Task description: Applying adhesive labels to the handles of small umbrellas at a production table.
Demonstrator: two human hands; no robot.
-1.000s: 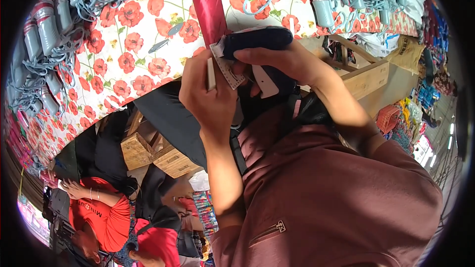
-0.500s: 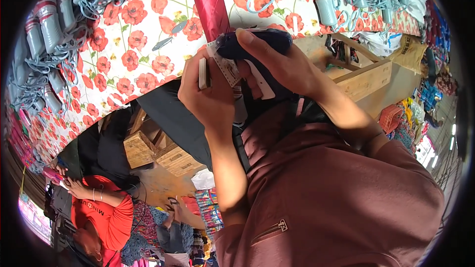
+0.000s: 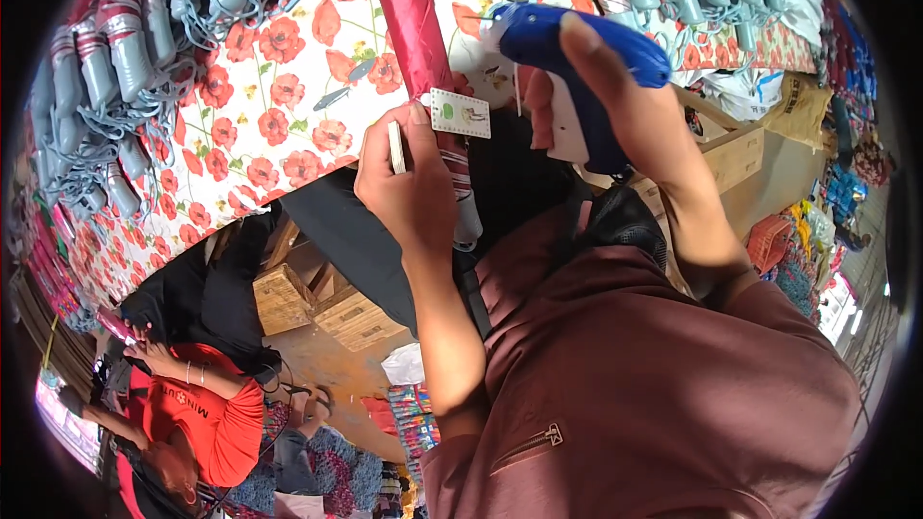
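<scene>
Centre frame: left hand [image 3: 409, 178] grips red umbrella [image 3: 411, 19] plus card stack [image 3: 396, 148]; right hand [image 3: 627, 86], apart, clutches blue tagging gun [image 3: 536, 38]. White tag [image 3: 460, 113] looks attached; stack seemingly left.

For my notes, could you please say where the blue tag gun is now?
In the head view, the blue tag gun is in the person's right hand, upper right of centre, to the right of the white tag and red umbrella.

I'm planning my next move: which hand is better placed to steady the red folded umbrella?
Probably your left hand: it's at the umbrella, while your right hand grips the blue tool away from it.
</scene>
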